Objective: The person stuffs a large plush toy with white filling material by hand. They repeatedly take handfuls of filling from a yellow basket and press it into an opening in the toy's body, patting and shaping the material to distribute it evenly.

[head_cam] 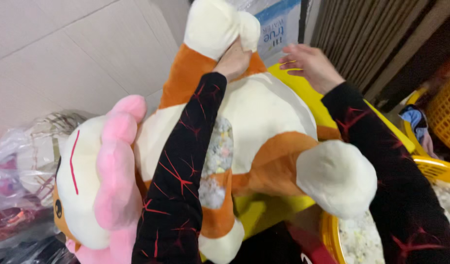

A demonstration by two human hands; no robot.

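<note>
Stuffing in progress: my left hand (233,58) grips the plush toy (254,112) at its upper leg; it lies across my lap, seam gaping. Right hand (310,63) spread wide, empty. Next, I judge: pack filling evenly.

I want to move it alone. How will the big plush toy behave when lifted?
The plush toy is probably light for its size and floppy. Its open seam shows loose stuffing, which may spill. The left hand grips one leg, so the rest would likely sag.

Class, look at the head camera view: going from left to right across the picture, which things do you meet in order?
Clear plastic bags → plush toy's pink-trimmed head → left hand gripping the toy's cream paw → right hand, open → yellow basket.
</note>
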